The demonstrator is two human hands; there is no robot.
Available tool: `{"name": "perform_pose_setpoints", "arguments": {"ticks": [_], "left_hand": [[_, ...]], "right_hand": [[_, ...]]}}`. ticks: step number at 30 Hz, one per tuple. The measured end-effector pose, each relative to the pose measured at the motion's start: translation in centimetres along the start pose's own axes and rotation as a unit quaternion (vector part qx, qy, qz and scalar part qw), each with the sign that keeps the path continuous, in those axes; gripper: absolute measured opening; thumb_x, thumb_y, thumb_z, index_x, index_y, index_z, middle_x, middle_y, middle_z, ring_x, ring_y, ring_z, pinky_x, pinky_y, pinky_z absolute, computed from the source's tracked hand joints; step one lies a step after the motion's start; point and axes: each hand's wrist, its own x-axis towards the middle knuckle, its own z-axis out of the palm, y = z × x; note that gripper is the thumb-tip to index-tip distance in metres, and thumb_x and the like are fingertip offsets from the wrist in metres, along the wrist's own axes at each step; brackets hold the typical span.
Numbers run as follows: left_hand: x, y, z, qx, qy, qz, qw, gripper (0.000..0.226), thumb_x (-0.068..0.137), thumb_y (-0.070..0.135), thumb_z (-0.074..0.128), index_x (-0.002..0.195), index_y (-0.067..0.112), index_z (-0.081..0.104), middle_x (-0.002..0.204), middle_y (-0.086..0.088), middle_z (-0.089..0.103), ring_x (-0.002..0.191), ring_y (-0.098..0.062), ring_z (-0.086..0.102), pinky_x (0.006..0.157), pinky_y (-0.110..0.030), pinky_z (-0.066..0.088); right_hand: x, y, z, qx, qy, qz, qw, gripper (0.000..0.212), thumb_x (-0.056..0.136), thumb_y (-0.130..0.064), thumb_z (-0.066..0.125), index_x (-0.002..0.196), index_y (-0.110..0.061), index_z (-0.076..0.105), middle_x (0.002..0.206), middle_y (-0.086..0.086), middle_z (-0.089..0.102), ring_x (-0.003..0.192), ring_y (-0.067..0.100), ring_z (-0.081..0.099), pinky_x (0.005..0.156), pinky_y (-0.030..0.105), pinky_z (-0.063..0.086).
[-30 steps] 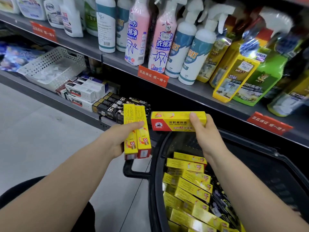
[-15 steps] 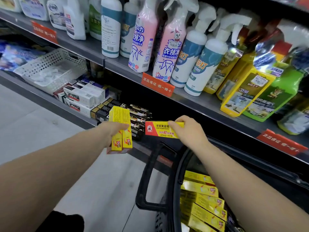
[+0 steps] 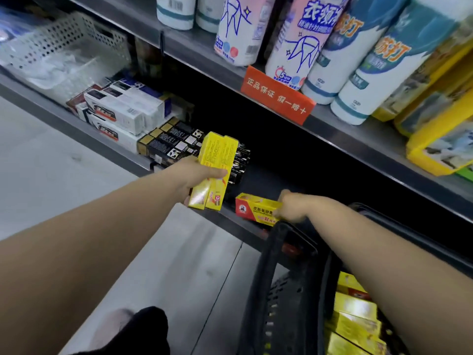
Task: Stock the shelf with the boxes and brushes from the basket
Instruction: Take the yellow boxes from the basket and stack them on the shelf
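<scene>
Shelf (image 3: 271,180): a bare dark space lies just beyond both your hands, likely the spot for these boxes.
Basket (image 3: 266,278): under your right arm, close for refills; at least four spare boxes (image 3: 355,319) show inside.
Left hand (image 3: 194,178): your fingers are curled round a pair of boxes (image 3: 217,160), held upright beside the black boxes (image 3: 174,144).
Right hand (image 3: 291,207): it pinches a single box (image 3: 253,207), held flat at the shelf edge.

Your arms are bare all the way to your left hand (image 3: 195,181) and right hand (image 3: 291,209); a black garment (image 3: 151,329) shows below.
</scene>
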Motion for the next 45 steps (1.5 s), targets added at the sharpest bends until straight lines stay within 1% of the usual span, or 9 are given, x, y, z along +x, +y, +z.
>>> {"name": "perform_pose_setpoints", "arguments": {"ticks": [5,13,21,26,29,33,38,43,45], "left_hand": [[1.8,-0.9,0.2,-0.029,-0.004,0.011,1.000,0.034,0.076,0.012,0.075,0.105,0.012,0.058,0.098,-0.012,0.069,0.086,-0.030,0.068,0.077,-0.053,0.054],[4.3,-0.1,-1.6,0.012,-0.019,0.068,0.997,0.019,0.080,0.017,0.072,0.092,0.017,0.057,0.091,-0.009,0.067,0.079,-0.025,0.066,0.062,-0.036,0.053],[6.7,-1.9,-0.9,-0.019,-0.058,0.072,0.996,0.019,0.077,0.019,0.073,0.093,0.022,0.062,0.089,-0.004,0.074,0.084,-0.024,0.070,0.072,-0.040,0.056],[6.9,-1.8,0.2,-0.002,-0.058,0.064,0.996,0.044,0.074,0.025,0.075,0.114,0.016,0.058,0.099,-0.005,0.071,0.087,-0.023,0.069,0.062,-0.032,0.054],[6.7,-1.9,0.8,0.000,-0.060,0.060,0.996,0.039,0.074,0.023,0.076,0.109,0.014,0.060,0.086,-0.004,0.073,0.070,-0.018,0.072,0.053,-0.030,0.055],[5.9,-2.0,1.5,0.022,-0.107,0.035,0.993,0.058,0.062,0.024,0.079,0.114,0.009,0.059,0.099,-0.012,0.073,0.087,-0.027,0.071,0.074,-0.041,0.058],[5.1,-1.5,1.8,-0.020,-0.179,-0.002,0.984,0.052,0.058,0.032,0.074,0.102,0.008,0.061,0.084,-0.010,0.075,0.072,-0.022,0.073,0.058,-0.034,0.059],[5.2,-1.9,1.9,0.022,-0.119,-0.021,0.992,0.086,0.044,0.056,0.074,0.113,0.006,0.059,0.094,-0.009,0.074,0.084,-0.023,0.072,0.070,-0.038,0.059],[5.4,-2.0,1.6,0.014,-0.069,-0.012,0.997,0.067,0.049,0.055,0.073,0.098,0.010,0.062,0.078,-0.005,0.074,0.066,-0.015,0.071,0.055,-0.030,0.057]], "right_hand": [[-1.5,0.7,1.1,-0.017,-0.055,-0.010,0.998,0.047,0.093,-0.033,0.051,0.128,-0.007,0.035,0.103,0.010,0.055,0.089,0.024,0.053,0.069,0.029,0.036],[5.0,-0.2,-0.1,-0.118,0.037,0.017,0.992,0.070,0.091,-0.018,0.055,0.144,-0.004,0.012,0.120,0.017,0.058,0.101,0.030,0.058,0.071,0.030,0.038],[10.2,-0.5,3.5,-0.077,-0.058,-0.051,0.994,0.079,0.091,-0.035,0.056,0.147,-0.011,0.005,0.127,0.017,0.053,0.109,0.032,0.054,0.077,0.029,0.039],[9.1,-1.1,2.6,-0.073,-0.040,-0.055,0.995,0.083,0.088,-0.039,0.061,0.147,-0.011,0.009,0.128,0.017,0.053,0.110,0.032,0.055,0.077,0.031,0.040],[8.1,-1.7,-0.3,0.106,0.045,-0.134,0.984,0.104,0.075,-0.041,0.074,0.147,-0.014,0.005,0.143,0.014,0.039,0.123,0.028,0.047,0.090,0.034,0.045],[5.7,-1.8,-2.8,0.288,0.108,-0.297,0.904,0.126,0.060,-0.030,0.086,0.148,-0.030,-0.004,0.156,0.001,0.014,0.139,0.018,0.025,0.109,0.036,0.033],[5.1,-1.4,-3.0,0.242,0.151,-0.313,0.906,0.099,0.052,-0.031,0.090,0.130,-0.021,0.030,0.122,-0.003,0.054,0.113,0.010,0.051,0.095,0.031,0.046],[5.0,0.0,-3.7,0.147,0.139,-0.297,0.933,0.073,0.051,-0.047,0.085,0.110,-0.029,0.047,0.093,-0.014,0.055,0.085,0.006,0.051,0.069,0.023,0.041],[5.4,1.4,-3.6,0.139,0.108,-0.273,0.946,0.048,0.064,-0.039,0.081,0.101,-0.026,0.054,0.083,-0.009,0.055,0.077,0.009,0.051,0.063,0.020,0.040]]}}
